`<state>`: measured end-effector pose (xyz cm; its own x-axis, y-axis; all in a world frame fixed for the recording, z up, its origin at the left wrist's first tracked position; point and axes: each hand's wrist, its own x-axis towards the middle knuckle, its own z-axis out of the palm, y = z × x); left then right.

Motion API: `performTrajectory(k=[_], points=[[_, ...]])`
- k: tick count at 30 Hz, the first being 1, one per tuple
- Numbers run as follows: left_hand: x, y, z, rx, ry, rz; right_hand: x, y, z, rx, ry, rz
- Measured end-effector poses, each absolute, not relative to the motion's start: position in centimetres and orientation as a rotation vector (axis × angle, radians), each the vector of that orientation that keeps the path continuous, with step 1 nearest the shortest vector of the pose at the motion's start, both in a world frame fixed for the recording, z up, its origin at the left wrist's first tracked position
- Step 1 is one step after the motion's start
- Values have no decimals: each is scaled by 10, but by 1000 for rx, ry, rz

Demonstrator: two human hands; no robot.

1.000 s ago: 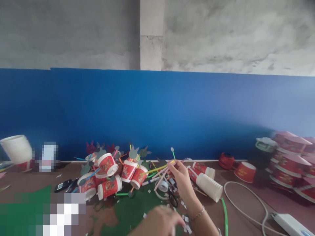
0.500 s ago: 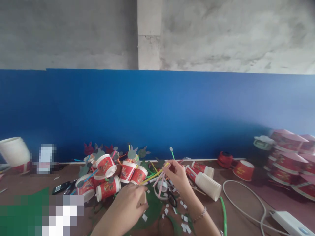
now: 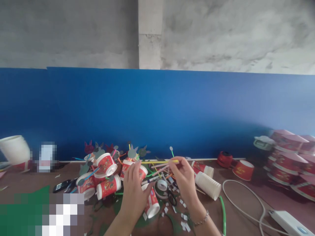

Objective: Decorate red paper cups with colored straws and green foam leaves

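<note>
My right hand (image 3: 185,178) pinches a yellow straw (image 3: 157,162) near its right end; pale pink straws (image 3: 161,170) reach its fingers too. The yellow straw lies level, and its left end meets the fingertips of my left hand (image 3: 135,188). That hand has its fingers raised and its thumb spread away, with no grip on anything visible. Just below the thumb, a red and white paper cup (image 3: 151,205) lies tilted on the table. Between the hands are a roll of white tape (image 3: 161,185) and black-handled scissors (image 3: 172,198).
Decorated red cups (image 3: 108,187) crowd the left of centre. Stacked cups (image 3: 208,185) lie right of my hand, near a green tube (image 3: 223,213) and a white cable (image 3: 248,209). Paper scraps (image 3: 185,226) litter the front. Red containers (image 3: 285,164) stand far right.
The yellow straw has swung from slanted to level. My left hand has risen with its fingers upward, and the cup by it now shows on the table. My right hand has shifted slightly right.
</note>
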<state>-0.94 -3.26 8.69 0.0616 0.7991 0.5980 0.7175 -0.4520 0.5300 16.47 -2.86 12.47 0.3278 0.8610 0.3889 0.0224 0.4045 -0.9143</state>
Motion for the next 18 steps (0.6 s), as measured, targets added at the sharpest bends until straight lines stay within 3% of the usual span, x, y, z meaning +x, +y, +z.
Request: performTrajectory(k=[6,8,14,18], points=[[-4,-36,82,2262,1393,750,181,-24,128,-982,-921,720],[-6,-32,77,2194,1393,860,184,-21,126,-1030,-977,791],[-25,-37,107,1723,1367,1718,177,-22,124,-1128,-1266,845],[-18,-54,124,1590,1042,1190,160,-29,127,-1017,-1367,1100]])
